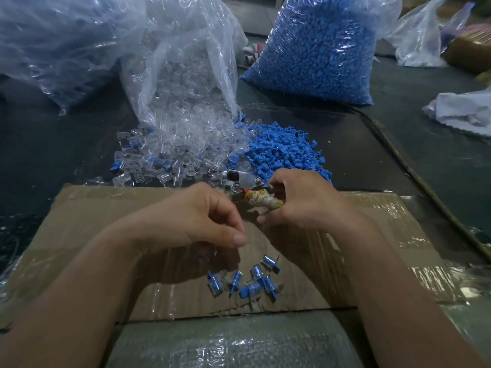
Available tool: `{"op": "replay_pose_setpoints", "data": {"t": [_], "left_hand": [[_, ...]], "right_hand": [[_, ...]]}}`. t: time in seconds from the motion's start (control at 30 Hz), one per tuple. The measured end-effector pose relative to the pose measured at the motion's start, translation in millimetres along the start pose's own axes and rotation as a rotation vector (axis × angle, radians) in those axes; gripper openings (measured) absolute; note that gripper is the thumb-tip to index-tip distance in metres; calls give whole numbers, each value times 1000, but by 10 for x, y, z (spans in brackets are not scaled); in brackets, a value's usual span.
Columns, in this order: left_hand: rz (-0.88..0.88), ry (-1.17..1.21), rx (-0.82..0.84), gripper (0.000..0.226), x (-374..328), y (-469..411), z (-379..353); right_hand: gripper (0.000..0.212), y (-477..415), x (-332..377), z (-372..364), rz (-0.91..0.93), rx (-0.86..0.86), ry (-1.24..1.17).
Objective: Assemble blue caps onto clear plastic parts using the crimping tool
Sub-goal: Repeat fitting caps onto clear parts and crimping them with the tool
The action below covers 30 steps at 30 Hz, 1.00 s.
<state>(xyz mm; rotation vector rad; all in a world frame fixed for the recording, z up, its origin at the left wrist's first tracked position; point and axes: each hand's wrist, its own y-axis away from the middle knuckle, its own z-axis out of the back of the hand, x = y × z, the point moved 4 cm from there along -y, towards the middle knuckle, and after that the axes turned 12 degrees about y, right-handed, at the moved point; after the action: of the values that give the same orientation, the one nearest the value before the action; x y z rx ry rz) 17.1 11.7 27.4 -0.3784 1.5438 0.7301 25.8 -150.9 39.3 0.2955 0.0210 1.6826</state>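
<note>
Our right hand was curled around the cloth-wrapped handle of the crimping tool, whose metal head pointed left, toward the loose parts. Our left hand hovered just beside it, fingers curled and thumb tucked near the forefinger; we could not tell whether it pinched anything.

Below the left thumb, a small cluster of assembled pieces, clear bodies with blue caps fitted, lay scattered on a flattened cardboard sheet striped with glossy clear tape. Both hands were over this cardboard, which rested on a dark tabletop.

At the cardboard's far edge, a heap of clear plastic parts spilled from an open transparent bag, with a few blue bits mixed in. Touching the heap on the right was a pile of loose blue caps, just beyond the tool's head. Behind that pile stood a full blue-cap bag.

Another large crumpled bag filled the far left. A thin dark cord ran diagonally across the table on the right, past a white crumpled sheet and more plastic bags. Nearest us, a plastic-wrapped surface showed below the cardboard's near edge. The light was dim.
</note>
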Motion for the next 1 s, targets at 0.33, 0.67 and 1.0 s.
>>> {"op": "replay_pose_setpoints", "data": {"t": [0.33,0.67,1.0], "left_hand": [[-234,-276,-1178,10,79,148,634],[-48,-703,-997,28,172,-64,559],[-262,-595,-1099,7,103,-14,529]], "right_hand": [[57,34,79,-40,40,99,101],[69,79,122,-92,103,154,163],[30,78,6,50,73,70,-87]]}}
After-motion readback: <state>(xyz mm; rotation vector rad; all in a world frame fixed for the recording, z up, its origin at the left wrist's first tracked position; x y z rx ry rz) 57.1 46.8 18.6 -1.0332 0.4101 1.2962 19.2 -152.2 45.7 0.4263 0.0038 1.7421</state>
